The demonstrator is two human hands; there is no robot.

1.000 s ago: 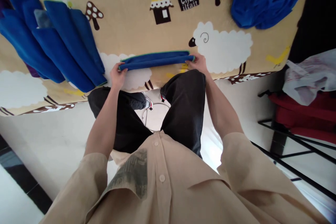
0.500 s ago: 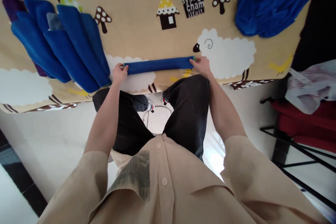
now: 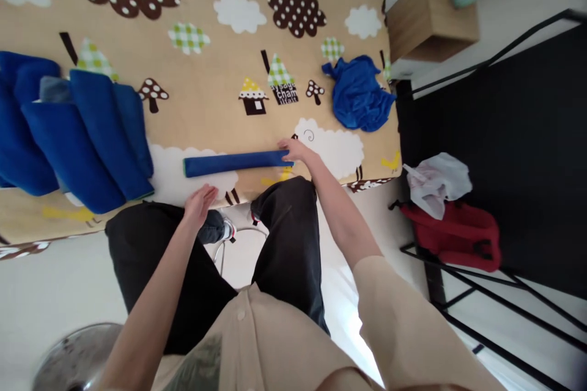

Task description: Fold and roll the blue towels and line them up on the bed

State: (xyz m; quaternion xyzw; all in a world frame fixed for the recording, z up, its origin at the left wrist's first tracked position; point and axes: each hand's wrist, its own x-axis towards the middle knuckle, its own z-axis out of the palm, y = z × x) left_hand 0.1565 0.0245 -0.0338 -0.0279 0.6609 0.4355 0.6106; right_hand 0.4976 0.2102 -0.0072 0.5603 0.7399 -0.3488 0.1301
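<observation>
A blue cloth [image 3: 233,162], folded into a long narrow strip with a green edge at its left end, lies flat along the near side of the bed-like surface. My right hand [image 3: 297,151] is at the strip's right end, thumb and fingers apart, touching or just over it. Below the left end, my left hand [image 3: 200,205] is off the cloth with its fingers stretched out and nothing in them. To the left lie several thick folded blue cloths [image 3: 98,134] side by side, with a greyish piece among them. A crumpled blue cloth [image 3: 360,95] rests at the right.
A beige printed sheet [image 3: 202,104] covers the surface. My knees are against its front edge. On the right are a wooden box shelf [image 3: 422,18], a black metal frame [image 3: 504,299], a red bag [image 3: 458,235] and a white plastic bag [image 3: 438,180]. A round stool seat [image 3: 77,357] shows at lower left.
Both hands were pinching the strip's ends; my left hand has let go and drawn back toward me. The right hand's fingers have spread at the right end. The view has swung right.
</observation>
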